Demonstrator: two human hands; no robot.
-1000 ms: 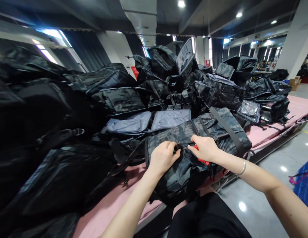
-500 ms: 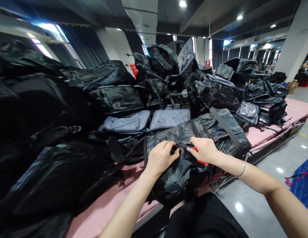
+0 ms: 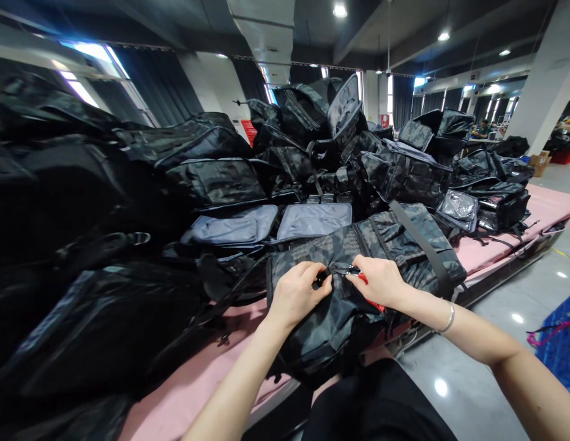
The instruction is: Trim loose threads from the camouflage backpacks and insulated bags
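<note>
A dark camouflage bag [image 3: 321, 318] lies in front of me at the edge of the pink-covered table. My left hand [image 3: 299, 289] is closed in a pinch on a small black piece [image 3: 319, 279] at the bag's surface; its kind is hard to make out. From the right, my right hand [image 3: 376, 278] grips pliers with red handles [image 3: 375, 304]. The metal jaws point left and meet the bag's fabric close beside my left fingertips. A wide dark strap [image 3: 420, 242] crosses the bag's right end.
Many similar black and camouflage bags [image 3: 215, 180] are heaped behind and to the left. Two open grey-lined flaps [image 3: 315, 220] lie just beyond my bag. The pink table cover [image 3: 542, 205] stretches away right. On the floor at right stands a blue crate [image 3: 560, 337].
Very little differs. Both hands stay at the same spot on the bag, and the pliers keep nearly the same place; the view has shifted slightly.
</note>
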